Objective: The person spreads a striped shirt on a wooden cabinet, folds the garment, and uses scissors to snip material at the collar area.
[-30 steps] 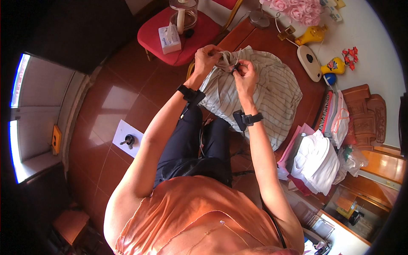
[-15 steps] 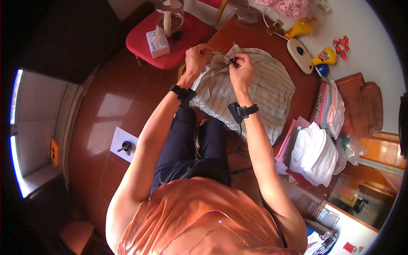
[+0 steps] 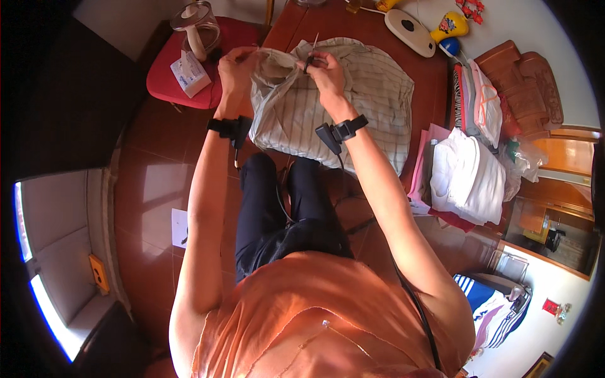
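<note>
A pale cloth cover with grey stripes lies rumpled across the table in front of me. Its near-left edge is lifted into a gaping fold. My left hand pinches that raised edge at its left end. At the right side of the fold, my right hand is closed around what look like small black-handled scissors, a thin point sticking up past the fingers. Those fingers also touch the cloth's edge; whether they grip it is hard to see. Both wrists wear black straps with small boxes.
The reddish-brown table carries a white oval device and a yellow vase. Folded clothes are stacked at the right. To the left, a red chair holds a tissue box and a glass jug.
My view has shifted, so the scene sits differently. Both hands have spread the cloth's edge into a wider opening. The thin point in my right hand now shows upward.
</note>
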A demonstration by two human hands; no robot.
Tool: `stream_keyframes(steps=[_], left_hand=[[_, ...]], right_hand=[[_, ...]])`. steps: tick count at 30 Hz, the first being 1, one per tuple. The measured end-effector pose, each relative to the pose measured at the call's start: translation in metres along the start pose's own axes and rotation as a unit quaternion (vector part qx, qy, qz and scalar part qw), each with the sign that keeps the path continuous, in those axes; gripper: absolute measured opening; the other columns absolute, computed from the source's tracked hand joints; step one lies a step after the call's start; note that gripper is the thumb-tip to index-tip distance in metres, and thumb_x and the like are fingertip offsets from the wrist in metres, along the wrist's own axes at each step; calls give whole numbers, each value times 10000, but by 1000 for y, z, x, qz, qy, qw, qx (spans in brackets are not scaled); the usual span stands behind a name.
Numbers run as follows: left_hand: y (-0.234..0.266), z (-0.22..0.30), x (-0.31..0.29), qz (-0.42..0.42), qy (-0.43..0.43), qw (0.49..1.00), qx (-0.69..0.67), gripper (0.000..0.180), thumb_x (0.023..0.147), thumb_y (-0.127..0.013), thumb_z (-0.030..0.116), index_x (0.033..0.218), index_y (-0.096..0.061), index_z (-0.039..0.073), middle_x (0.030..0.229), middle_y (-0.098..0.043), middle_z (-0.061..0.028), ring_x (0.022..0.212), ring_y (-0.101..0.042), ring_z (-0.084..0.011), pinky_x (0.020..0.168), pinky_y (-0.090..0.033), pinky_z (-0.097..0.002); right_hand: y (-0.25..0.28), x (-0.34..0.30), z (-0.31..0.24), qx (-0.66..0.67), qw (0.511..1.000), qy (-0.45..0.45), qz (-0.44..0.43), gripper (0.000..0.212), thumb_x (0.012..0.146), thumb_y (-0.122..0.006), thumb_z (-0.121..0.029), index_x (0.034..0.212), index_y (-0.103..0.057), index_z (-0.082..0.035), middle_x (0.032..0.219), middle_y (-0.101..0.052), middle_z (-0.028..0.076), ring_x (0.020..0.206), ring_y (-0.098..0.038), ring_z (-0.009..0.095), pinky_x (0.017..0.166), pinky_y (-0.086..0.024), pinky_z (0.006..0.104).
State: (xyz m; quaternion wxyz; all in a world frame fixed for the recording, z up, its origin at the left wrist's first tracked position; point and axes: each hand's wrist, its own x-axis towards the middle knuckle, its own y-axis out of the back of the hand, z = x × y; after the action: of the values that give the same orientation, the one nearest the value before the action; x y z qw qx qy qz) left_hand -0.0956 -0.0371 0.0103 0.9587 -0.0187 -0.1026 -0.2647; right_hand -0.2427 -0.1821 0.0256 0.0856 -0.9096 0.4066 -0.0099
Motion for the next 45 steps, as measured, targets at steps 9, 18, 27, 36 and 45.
stream_keyframes(steps=[9, 18, 27, 36, 45], left_hand=[[-10, -19, -42, 122, -57, 991, 18, 169, 806, -649, 17, 975, -645, 17, 933, -615, -63, 853, -580, -141, 759, -460, -266], [-31, -4, -74, -79, 9, 997, -20, 176, 853, -632, 63, 1018, -665, 12, 1004, -656, -54, 862, -596, -123, 779, -473, -260], [-39, -22, -71, -81, -218, 942, 240, 237, 748, -702, 173, 933, -681, 27, 959, -656, -106, 965, -567, -312, 844, -454, -393], [-36, -10, -80, -89, -78, 993, 7, 210, 732, -730, 52, 919, -656, -7, 917, -593, -47, 870, -566, -150, 785, -436, -269], [-8, 8, -74, -269, -26, 963, -5, 322, 752, -696, 23, 1063, -617, 0, 1020, -610, -37, 929, -548, -109, 841, -425, -267]], right_hand=[[27, 2, 22, 203, 971, -125, -33, 314, 762, -638, 53, 1040, -558, -70, 800, -612, 11, 525, -420, 44, 449, -312, 183], [29, -8, 25, 227, 964, -116, -80, 299, 765, -684, 50, 1008, -556, -67, 811, -575, 6, 575, -411, 56, 508, -333, 194], [39, -12, 31, 355, 927, -75, -95, 273, 785, -665, 72, 981, -568, -91, 830, -581, 22, 546, -399, 73, 530, -351, 210], [42, -12, 35, 371, 924, -13, -98, 243, 797, -669, 55, 935, -552, -106, 820, -584, 10, 547, -414, 72, 537, -357, 215], [41, -11, 40, 344, 936, -14, -71, 241, 791, -683, 42, 914, -546, -113, 793, -565, -9, 547, -406, 70, 537, -349, 215]])
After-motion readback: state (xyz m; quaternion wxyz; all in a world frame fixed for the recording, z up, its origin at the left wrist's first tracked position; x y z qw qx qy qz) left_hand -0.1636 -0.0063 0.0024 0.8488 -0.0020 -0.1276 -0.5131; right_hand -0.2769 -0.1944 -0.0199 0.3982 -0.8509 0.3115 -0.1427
